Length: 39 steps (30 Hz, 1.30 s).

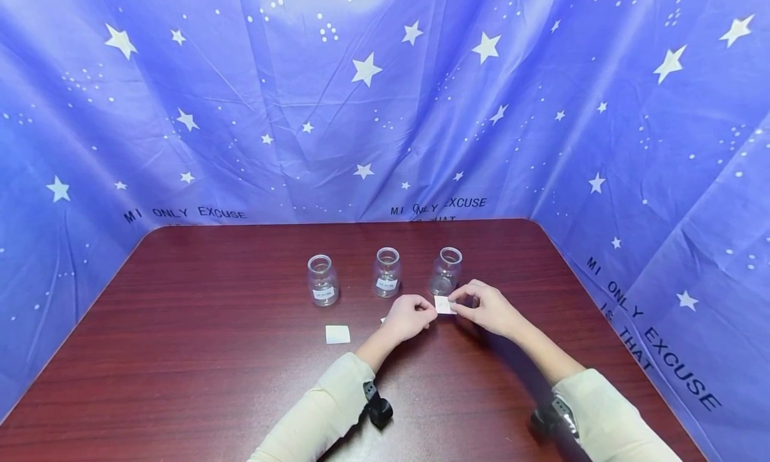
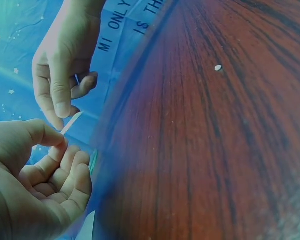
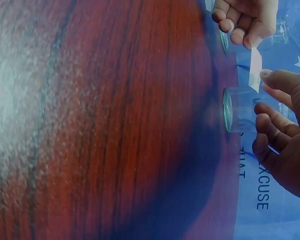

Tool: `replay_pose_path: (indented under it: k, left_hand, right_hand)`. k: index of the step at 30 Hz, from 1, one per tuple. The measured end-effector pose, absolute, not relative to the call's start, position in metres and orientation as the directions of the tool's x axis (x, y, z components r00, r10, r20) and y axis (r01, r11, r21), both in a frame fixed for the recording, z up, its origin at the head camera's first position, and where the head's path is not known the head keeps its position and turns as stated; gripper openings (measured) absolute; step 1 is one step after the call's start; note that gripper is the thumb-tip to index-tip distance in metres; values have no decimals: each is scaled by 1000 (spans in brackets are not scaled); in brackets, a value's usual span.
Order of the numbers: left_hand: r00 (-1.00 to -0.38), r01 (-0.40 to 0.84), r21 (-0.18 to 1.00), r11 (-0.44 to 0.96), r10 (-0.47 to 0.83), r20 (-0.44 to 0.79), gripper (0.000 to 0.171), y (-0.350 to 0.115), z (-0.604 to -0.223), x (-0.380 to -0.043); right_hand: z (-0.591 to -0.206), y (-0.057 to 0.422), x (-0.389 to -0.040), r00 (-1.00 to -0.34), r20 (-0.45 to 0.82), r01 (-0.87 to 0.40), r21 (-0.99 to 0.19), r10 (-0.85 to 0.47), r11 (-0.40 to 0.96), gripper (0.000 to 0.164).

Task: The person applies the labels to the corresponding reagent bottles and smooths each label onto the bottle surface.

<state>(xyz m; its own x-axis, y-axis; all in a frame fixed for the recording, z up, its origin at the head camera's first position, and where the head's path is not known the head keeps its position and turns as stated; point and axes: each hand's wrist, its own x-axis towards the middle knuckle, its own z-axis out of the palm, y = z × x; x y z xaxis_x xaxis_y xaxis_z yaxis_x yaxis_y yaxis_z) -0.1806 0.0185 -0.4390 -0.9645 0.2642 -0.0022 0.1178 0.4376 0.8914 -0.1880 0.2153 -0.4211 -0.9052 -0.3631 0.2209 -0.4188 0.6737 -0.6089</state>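
Note:
A small white label point(image 1: 444, 305) with faint writing is stretched between both hands, just in front of the rightmost glass jar point(image 1: 445, 275). My left hand point(image 1: 411, 316) pinches its left edge between thumb and forefinger, the other fingers curled. At the opposite edge, my right hand point(image 1: 490, 308) holds it between thumb and fingertips. The label point(image 3: 256, 70) appears edge-on and slightly bent in the right wrist view. Labels with print are stuck on the left jar point(image 1: 323, 278) and the middle jar point(image 1: 386, 271); no label shows on the right one.
A blank-looking white paper piece point(image 1: 337, 334) lies on the dark red wooden table point(image 1: 198, 328), left of my left forearm. Another white scrap point(image 1: 382, 320) is mostly hidden by the left hand. A blue starry curtain point(image 1: 289, 101) surrounds the table.

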Motion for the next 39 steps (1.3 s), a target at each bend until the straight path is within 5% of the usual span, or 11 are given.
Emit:
replay_pose_path:
  k: [15,39]
  left_hand:
    - [-926,139,941,308,377,14,12,21,-438,-178]
    - [-930,144,943,301,367,24,10,23,-438,-177]
  right_hand:
    - [-418,212,-183,-870,189,-463,-633,-456,620,14]
    - [-417,214,-185,-881,149,-422,-675,-448,605,11]
